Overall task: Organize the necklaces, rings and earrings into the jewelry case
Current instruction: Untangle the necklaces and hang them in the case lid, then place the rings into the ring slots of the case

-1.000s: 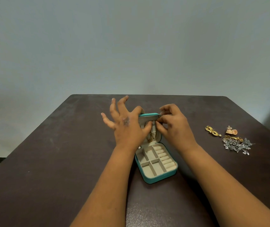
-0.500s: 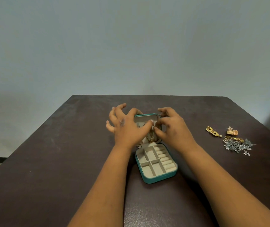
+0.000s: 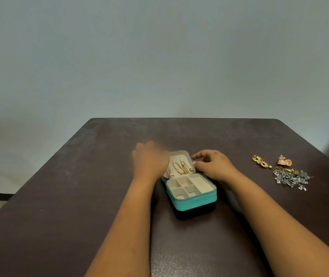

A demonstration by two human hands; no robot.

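- Right now a teal jewelry case (image 3: 194,199) lies open near the middle of the dark desk (image 3: 69,186), and every place below is given relative to that case.
- Its lid (image 3: 181,154) is tipped back on the far side, with a cream lining facing up.
- Gold necklaces (image 3: 180,168) lie against that lining, their chains loosely tangled.
- The case's near half shows cream compartments and a row of ring rolls; nothing can be made out in them.
- The left hand (image 3: 150,158) sits at the lid's left edge, blurred, knuckles up, fingers curled down behind the lid; whether it grips anything cannot be told.
- The right hand (image 3: 212,163) is at the lid's right edge, fingers loosely bent, fingertips touching the rim; it does not plainly hold anything.
- Well to the right of the case lies a loose pile on the desk: a long gold earring (image 3: 261,161), a small peach-gold earring (image 3: 284,161), gold rings (image 3: 286,169) and a silver cluster (image 3: 290,178) just nearer than the rings.
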